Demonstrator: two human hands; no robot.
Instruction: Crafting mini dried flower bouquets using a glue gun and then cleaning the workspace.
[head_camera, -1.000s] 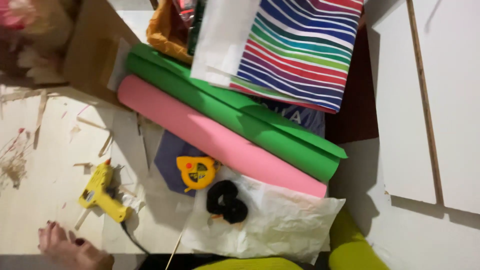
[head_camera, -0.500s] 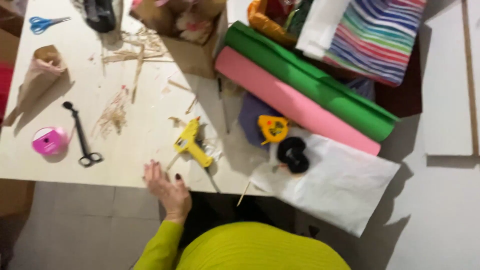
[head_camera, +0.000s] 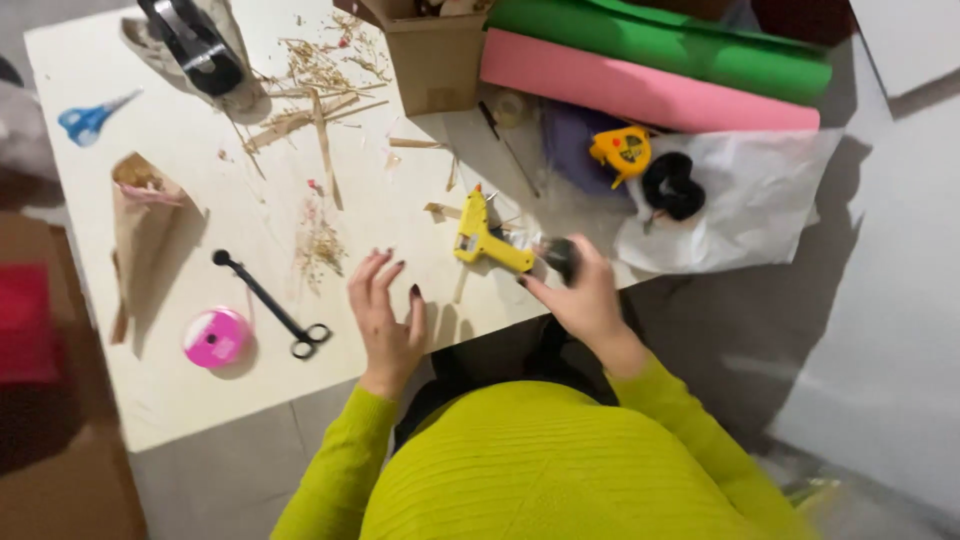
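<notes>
My right hand (head_camera: 583, 293) holds a small dark object (head_camera: 560, 255) at the table's near edge, right beside the handle of a yellow glue gun (head_camera: 487, 236) lying on the white table (head_camera: 200, 400). What the dark object is cannot be told. My left hand (head_camera: 387, 312) hovers open over the table with fingers spread, between the glue gun and the black scissors (head_camera: 270, 305). Both arms wear lime-green sleeves.
A pink ribbon spool (head_camera: 215, 337), a brown paper cone (head_camera: 140, 215) and blue scissors (head_camera: 90, 118) lie at the left. A cardboard box (head_camera: 435, 60), pink roll (head_camera: 640, 92), green roll (head_camera: 670, 45), yellow tape measure (head_camera: 622, 152), black loops (head_camera: 673, 186) and white paper (head_camera: 750, 195) lie right. Straw scraps litter the middle.
The view has swung left and down, showing more of the table. My right hand has come into view holding the dark object by the glue gun. My left hand moved further onto the table.
</notes>
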